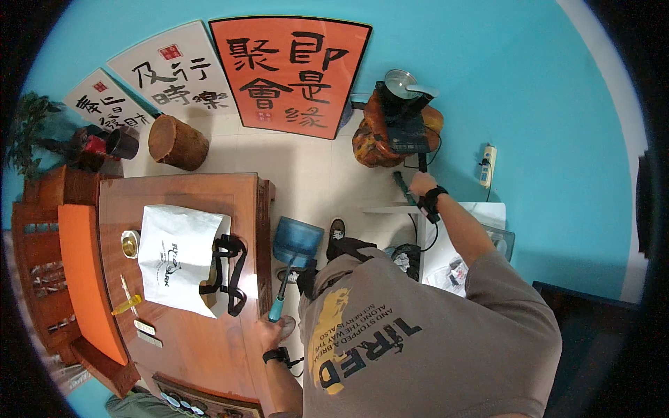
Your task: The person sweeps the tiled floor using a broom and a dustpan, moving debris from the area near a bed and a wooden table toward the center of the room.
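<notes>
On the left, my left hand (274, 333) is closed round the teal grip of a long-handled dustpan (298, 240). Its translucent blue pan is low, near my shoes and beside the wooden table. My right hand (423, 184) reaches far forward and is closed on a short dark handle (422, 163). This handle runs up to a dark flat thing (408, 134) on a glossy brown wooden stump (373, 143); I cannot tell its kind. Close to that hand is a dark rod with a teal end (399, 180), partly hidden by the wrist. Both wrists wear black bands with cables.
The wooden table (198, 355) at left carries a white bag (178, 258), an ashtray (130, 244) and remotes (146, 333). A round log stool (178, 143) stands beyond. Framed calligraphy panels (293, 73) lean on the wall. A white cabinet (474, 216) and power strip (488, 166) are right.
</notes>
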Demonstrator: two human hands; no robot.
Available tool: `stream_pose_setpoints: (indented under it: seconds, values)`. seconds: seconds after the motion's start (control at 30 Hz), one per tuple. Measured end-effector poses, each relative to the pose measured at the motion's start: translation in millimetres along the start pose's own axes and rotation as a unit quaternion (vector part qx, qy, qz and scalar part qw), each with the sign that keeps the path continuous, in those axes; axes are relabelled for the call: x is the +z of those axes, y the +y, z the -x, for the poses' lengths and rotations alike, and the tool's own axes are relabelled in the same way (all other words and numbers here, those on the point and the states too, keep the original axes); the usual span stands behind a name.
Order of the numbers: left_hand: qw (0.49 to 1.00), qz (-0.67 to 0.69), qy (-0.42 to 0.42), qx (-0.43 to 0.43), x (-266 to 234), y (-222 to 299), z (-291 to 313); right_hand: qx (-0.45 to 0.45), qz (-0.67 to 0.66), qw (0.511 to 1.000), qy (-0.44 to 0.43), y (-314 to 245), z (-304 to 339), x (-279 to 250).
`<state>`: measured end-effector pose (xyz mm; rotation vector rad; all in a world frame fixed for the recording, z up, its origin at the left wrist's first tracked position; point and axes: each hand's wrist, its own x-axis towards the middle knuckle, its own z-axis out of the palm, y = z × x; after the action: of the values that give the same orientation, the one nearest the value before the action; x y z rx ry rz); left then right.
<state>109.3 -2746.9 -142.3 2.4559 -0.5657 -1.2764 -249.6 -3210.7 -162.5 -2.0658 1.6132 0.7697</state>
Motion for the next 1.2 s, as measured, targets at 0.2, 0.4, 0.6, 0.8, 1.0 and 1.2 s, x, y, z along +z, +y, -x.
stream_pose_setpoints:
  seconds: [0.2, 0.4, 0.6, 0.8, 1.0, 1.2]
  values:
    - [0.996, -0.039, 0.046, 0.063, -5, -18, 6, -0.088, 0.056, 0.993, 0.053, -76, 16, 35]
    - [0.997, 0.010, 0.034, 0.071, -11, -35, -3, -0.154, -0.005, 0.986, 0.067, -129, 61, 73]
    - [0.999, 0.049, -0.012, 0.011, -16, -41, -12, -0.244, 0.039, 0.969, 0.030, -171, 148, 76]
    - [0.995, 0.069, -0.020, 0.067, -9, -35, -18, -0.328, 0.025, 0.944, 0.000, -139, 131, 103]
    - [0.992, -0.008, 0.076, 0.097, -13, -34, -8, -0.265, -0.038, 0.963, 0.029, -106, 96, 28]
    - [0.994, 0.050, 0.081, 0.059, 7, 3, -2, -0.214, -0.043, 0.968, 0.121, -113, 61, -15]
